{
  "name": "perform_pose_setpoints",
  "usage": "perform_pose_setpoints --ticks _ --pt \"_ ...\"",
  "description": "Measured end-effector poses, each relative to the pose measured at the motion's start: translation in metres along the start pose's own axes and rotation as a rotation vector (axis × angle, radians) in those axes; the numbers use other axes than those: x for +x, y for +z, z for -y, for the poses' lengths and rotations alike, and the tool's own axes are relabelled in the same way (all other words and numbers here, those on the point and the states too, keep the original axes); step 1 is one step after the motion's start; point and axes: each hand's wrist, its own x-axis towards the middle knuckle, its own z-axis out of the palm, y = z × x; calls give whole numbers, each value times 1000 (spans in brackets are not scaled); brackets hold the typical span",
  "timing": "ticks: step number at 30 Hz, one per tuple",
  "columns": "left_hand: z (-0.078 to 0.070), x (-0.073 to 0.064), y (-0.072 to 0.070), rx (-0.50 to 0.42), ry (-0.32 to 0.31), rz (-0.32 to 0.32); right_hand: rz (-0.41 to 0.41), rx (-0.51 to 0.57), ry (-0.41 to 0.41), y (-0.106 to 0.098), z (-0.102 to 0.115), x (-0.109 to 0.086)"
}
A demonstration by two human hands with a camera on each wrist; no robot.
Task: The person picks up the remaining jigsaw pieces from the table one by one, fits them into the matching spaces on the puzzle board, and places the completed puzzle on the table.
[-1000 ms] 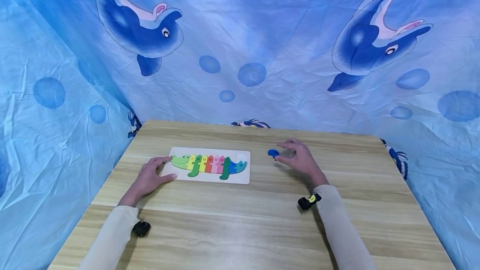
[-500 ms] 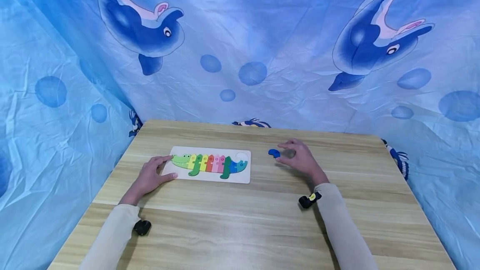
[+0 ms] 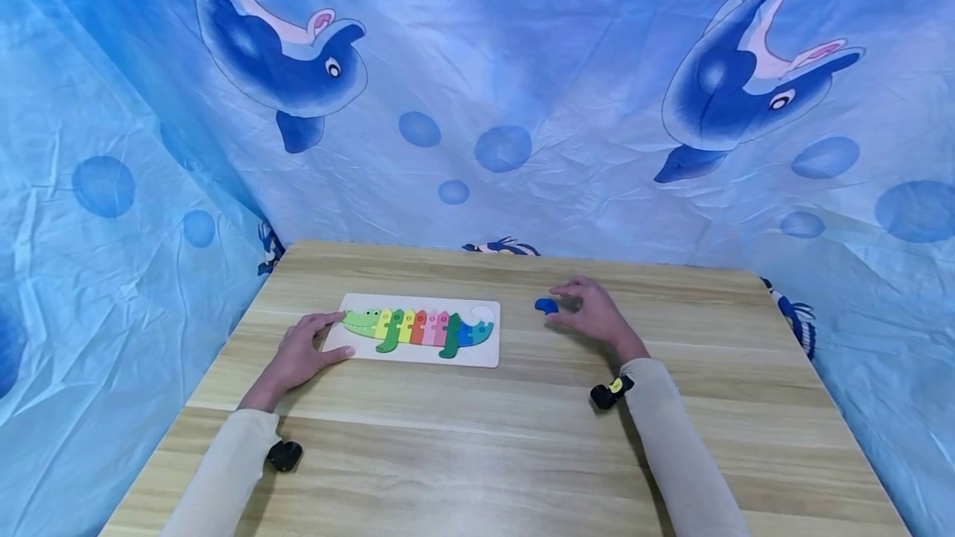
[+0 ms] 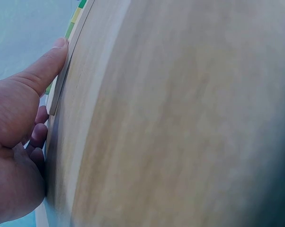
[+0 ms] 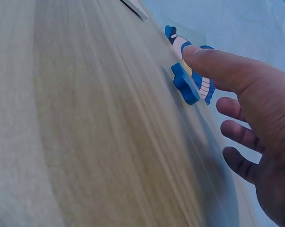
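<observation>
A pale crocodile puzzle board [image 3: 418, 356] lies left of the table's middle, filled with colored pieces from a light green head to a blue tail; a pale, round-edged area shows above the tail. My left hand [image 3: 302, 350] rests on the board's left end, thumb and index finger apart. In the left wrist view, the thumb [image 4: 50, 66] lies along the board's edge. To the right of the board is a small, curved blue puzzle piece [image 3: 547, 306]. My right hand [image 3: 593, 312] is beside it, thumb and index finger parted around its near side. In the right wrist view, the blue piece stays apart from the thumb [image 5: 213, 61].
The wooden table [image 3: 448, 454] reaches a blue curtain [image 3: 582, 89] with dolphins along its back and sides. A black wrist camera [image 3: 610, 394] sits on the right wrist, another black one [image 3: 284, 456] on the left.
My right hand has shifted slightly left, bringing its fingertips closer about the blue puzzle piece. The left hand and the board hold their places.
</observation>
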Motion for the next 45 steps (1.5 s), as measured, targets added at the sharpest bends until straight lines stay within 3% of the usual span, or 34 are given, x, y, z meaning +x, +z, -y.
perform_pose_setpoints --ticks 19,45 --pt "0 -1 1 -4 5 0 63 32 34 3 -6 -2" --pt "-1 0 1 -1 -6 4 40 61 52 7 -8 0"
